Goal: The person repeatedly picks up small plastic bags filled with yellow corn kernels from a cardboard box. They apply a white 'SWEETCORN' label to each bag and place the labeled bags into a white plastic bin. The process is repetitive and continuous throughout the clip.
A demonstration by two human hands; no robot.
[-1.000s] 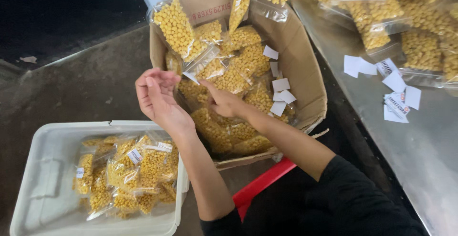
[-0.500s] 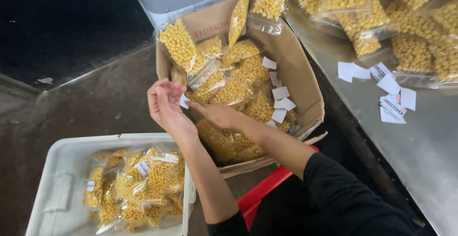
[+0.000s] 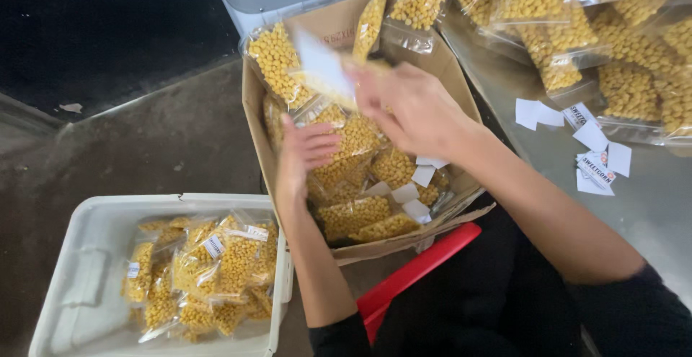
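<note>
Corn bag (image 3: pixel 328 76), a clear, glossy plastic pouch with a white paper label, is held up over the cardboard box (image 3: pixel 256 122); it is blurred, but its long axis seems to run from upper left to lower right, label end toward the upper left.

At the far left a white plastic tub (image 3: pixel 86 278) with smooth walls and rounded corners sits on the dull grey floor (image 3: pixel 151 133). A heap of filled pouches (image 3: pixel 209 270) lies in its right half, crinkled clear film over bumpy yellow kernels, each with a small white label.

Next comes the left hand (image 3: pixel 303 155), reaching into the brown box with fingers loosely spread and released, resting on the pouches packed inside. The box is matt, with flaps folded outward; white slips lie among its pouches.

The right hand (image 3: pixel 407 108) is above the box, fingers pinching the raised bag at its lower right end. A red plastic edge (image 3: pixel 418 270) shows under the box.

On the right, a grey metal table (image 3: pixel 649 205) carries more corn pouches (image 3: pixel 620 61) and loose white paper labels (image 3: pixel 595 151) scattered flat.
</note>
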